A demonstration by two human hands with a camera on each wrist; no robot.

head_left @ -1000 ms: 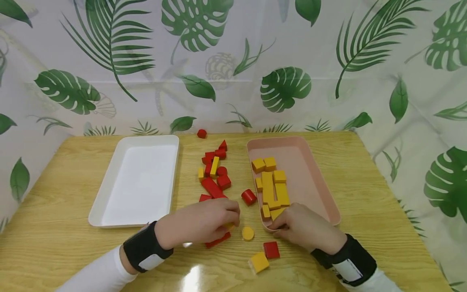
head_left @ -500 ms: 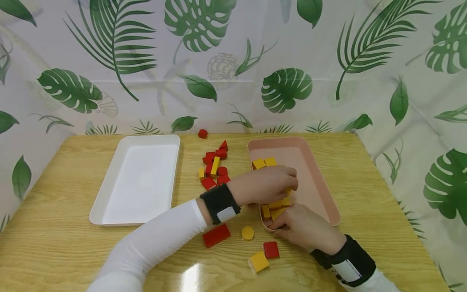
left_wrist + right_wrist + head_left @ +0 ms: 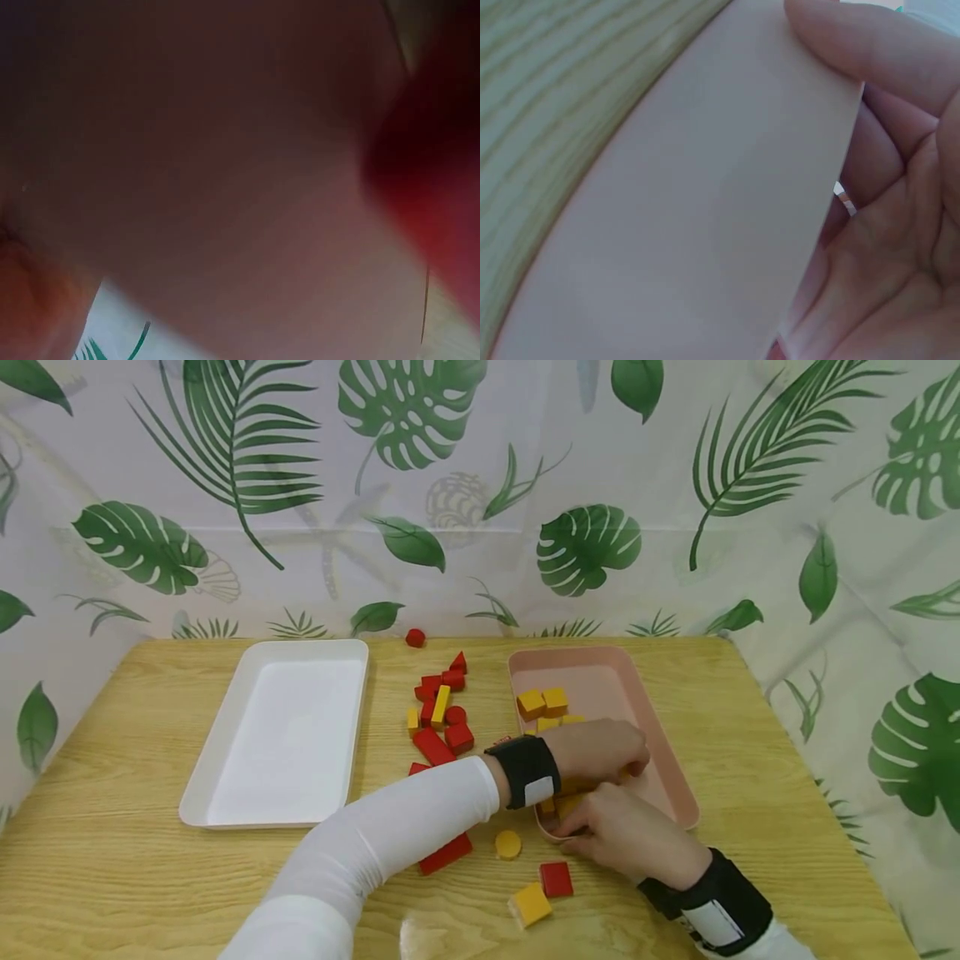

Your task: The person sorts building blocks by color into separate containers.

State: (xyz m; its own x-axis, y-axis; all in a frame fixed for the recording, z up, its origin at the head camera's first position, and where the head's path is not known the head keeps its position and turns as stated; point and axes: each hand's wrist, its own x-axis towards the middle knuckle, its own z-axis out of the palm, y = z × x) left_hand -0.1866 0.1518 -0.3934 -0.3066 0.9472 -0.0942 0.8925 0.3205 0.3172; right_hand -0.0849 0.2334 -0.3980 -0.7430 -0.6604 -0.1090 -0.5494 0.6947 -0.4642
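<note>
One white rectangular tray (image 3: 285,739) and one pink rectangular tray (image 3: 600,681) show, with four yellow blocks (image 3: 532,905) outside them and at least ten red blocks (image 3: 556,879).

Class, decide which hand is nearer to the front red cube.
Right. The right hand grips the near end of the pink tray, just beyond and rightward of the red cube; the left hand is over the tray, farther back.
</note>
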